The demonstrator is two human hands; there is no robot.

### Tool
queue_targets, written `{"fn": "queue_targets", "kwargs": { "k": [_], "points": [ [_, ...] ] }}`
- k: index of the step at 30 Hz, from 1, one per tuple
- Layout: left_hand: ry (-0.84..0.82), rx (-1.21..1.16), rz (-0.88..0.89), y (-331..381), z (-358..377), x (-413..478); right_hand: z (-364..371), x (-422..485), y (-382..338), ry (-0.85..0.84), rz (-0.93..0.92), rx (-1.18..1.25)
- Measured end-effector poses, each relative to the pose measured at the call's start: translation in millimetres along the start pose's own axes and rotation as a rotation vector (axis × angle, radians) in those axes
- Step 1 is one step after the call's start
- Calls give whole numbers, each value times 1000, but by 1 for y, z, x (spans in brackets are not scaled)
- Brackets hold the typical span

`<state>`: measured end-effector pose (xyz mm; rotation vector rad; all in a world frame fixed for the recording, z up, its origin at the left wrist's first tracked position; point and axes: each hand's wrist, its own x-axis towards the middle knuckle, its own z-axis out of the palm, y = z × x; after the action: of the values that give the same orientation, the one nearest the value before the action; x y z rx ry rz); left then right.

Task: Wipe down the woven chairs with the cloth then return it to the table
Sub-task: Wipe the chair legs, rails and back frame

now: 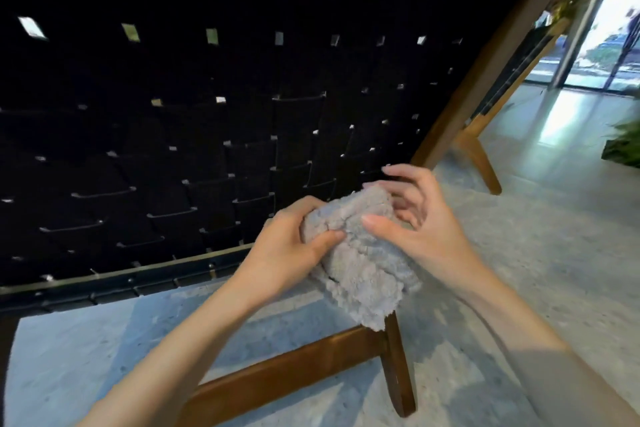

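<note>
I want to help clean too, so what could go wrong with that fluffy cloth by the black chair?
The cloth is bunched between the left hand and the right hand with its lower end hanging loose, so it might slip and drop onto the floor. Its fluffy pile could also snag on the strap edges of the woven chair or leave pale lint on the black weave.

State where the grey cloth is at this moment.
In the head view, the grey cloth is low and right of centre, held bunched between the left hand and the right hand, by the front corner of the black woven chair.
</note>
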<state>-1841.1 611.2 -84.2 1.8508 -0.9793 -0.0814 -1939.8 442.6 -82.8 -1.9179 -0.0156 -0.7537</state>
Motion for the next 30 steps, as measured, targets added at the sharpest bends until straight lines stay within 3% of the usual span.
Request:
{"fn": "queue_targets", "kwargs": {
  "k": [3, 5, 8, 12, 14, 17, 21, 27, 30],
  "points": [
    [6, -174, -84, 11, -14, 1, 5, -2, -1, -43, 53, -19],
    [52, -100, -44, 19, -23, 2, 9, -1, -5, 53, 25, 29],
    [265, 227, 269, 34, -32, 8, 11, 1, -19, 357, -64, 12],
    [525, 612, 663, 60, -34, 28, 2, 8, -45, 792, -337, -183],
    [654, 640, 753, 72, -30, 41, -4, 23, -59, 954, -441, -235],
    [734, 767, 753, 84, -21, 54, -12, 53, -70, 1114, -546, -335],
    [711, 939, 696, 73, -14, 54, -2, 82, -77, 1077, -558, -430],
    [626, 1165, 642, 42, -30, 48, 11, 90, -58, 794, -477, -662],
    [603, 1185, 615, 36, -32, 49, 9, 96, -48, 744, -490, -734]
  ]
}}
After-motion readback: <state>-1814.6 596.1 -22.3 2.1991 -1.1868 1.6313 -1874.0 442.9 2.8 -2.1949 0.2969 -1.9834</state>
